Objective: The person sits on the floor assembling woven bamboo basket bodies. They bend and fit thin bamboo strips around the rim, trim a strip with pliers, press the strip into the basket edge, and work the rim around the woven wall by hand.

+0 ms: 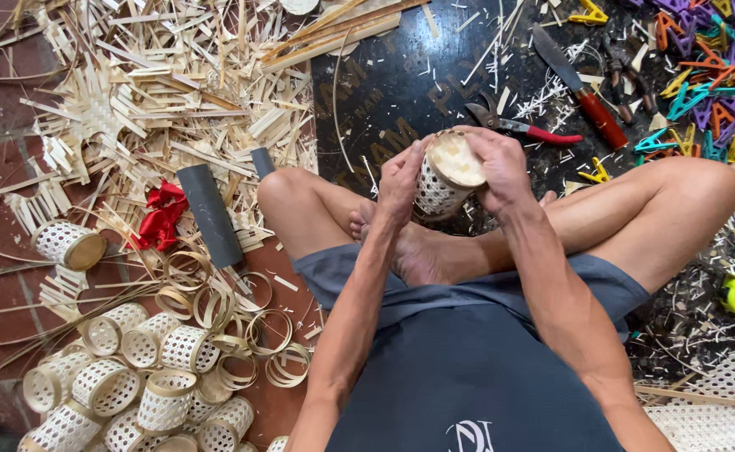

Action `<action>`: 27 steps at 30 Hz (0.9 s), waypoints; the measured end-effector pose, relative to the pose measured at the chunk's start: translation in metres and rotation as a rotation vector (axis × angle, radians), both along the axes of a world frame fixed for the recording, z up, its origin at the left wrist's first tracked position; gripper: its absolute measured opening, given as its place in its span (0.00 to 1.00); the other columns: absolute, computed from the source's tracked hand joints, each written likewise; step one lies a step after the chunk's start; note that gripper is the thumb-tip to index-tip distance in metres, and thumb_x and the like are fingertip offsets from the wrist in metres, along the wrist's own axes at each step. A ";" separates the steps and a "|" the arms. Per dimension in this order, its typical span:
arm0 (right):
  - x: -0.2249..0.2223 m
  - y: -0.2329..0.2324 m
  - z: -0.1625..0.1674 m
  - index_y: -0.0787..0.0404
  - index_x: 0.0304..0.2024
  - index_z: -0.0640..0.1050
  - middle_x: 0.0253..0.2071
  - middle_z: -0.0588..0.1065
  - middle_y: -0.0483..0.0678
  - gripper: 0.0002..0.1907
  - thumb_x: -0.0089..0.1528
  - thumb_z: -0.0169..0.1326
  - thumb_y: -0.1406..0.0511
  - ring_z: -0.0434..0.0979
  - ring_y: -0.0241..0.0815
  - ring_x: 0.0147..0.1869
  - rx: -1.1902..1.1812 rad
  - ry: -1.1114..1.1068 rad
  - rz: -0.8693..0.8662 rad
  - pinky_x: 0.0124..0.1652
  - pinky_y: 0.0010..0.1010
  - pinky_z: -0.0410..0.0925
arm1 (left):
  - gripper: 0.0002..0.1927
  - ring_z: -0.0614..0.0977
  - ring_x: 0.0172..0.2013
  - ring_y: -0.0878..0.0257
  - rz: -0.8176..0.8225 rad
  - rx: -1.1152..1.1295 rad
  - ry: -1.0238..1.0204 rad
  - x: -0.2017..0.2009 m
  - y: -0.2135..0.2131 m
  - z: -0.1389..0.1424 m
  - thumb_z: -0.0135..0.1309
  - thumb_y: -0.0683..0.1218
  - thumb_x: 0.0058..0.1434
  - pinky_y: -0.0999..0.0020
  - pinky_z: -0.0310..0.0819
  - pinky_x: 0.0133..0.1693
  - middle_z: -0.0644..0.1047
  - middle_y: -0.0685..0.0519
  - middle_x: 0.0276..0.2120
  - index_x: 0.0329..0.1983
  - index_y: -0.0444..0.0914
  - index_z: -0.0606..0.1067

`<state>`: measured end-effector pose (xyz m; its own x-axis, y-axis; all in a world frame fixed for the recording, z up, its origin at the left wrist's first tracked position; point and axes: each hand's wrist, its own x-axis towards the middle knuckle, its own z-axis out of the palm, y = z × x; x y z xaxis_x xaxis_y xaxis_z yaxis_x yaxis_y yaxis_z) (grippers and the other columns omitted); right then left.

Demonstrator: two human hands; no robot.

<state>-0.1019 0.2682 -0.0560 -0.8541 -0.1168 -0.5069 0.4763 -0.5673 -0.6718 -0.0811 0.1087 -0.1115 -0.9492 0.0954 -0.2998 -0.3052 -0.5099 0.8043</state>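
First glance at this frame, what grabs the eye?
Dead centre, the left hand and right hand clasp a small woven cylinder basket above crossed bare legs. Bottom left lies a heap of finished woven baskets and loose bamboo rings, with a thick litter of pale bamboo strips above it. Top right, bright plastic clips scatter beside a red-handled knife and red-handled shears on a dark board.

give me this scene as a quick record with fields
left hand: left hand grips the side of the woven cup
right hand: right hand over the cup's wooden base
posture: seated cross-legged
beside left knee: grey tube, red cloth
front: pruners, knife, clips
lower left: finished cups, rings
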 end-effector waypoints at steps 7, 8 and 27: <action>0.045 -0.015 0.069 0.72 0.70 0.64 0.64 0.73 0.56 0.25 0.74 0.42 0.64 0.74 0.41 0.64 0.220 0.368 0.081 0.63 0.30 0.68 | 0.22 0.83 0.45 0.61 0.189 0.295 -0.171 0.039 0.001 0.006 0.44 0.55 0.78 0.65 0.78 0.50 0.81 0.46 0.47 0.55 0.30 0.75; 0.051 -0.014 0.078 0.72 0.72 0.63 0.68 0.71 0.57 0.26 0.75 0.41 0.64 0.72 0.42 0.68 0.289 0.449 0.128 0.67 0.31 0.65 | 0.21 0.83 0.45 0.59 0.210 0.362 -0.186 0.041 0.000 0.008 0.45 0.55 0.78 0.64 0.78 0.50 0.81 0.45 0.47 0.55 0.30 0.74; 0.036 -0.001 0.067 0.74 0.64 0.71 0.61 0.76 0.57 0.23 0.66 0.43 0.75 0.78 0.43 0.63 0.344 0.525 0.145 0.64 0.32 0.71 | 0.22 0.79 0.52 0.66 0.056 0.509 -0.230 0.037 -0.032 0.024 0.52 0.45 0.78 0.71 0.72 0.52 0.78 0.49 0.59 0.71 0.31 0.69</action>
<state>-0.0657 0.2673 0.0113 -0.9864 -0.1552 -0.0546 0.0901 -0.2322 -0.9685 -0.0442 0.0762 -0.0878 -0.8724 0.2338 -0.4292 -0.4054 -0.8367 0.3682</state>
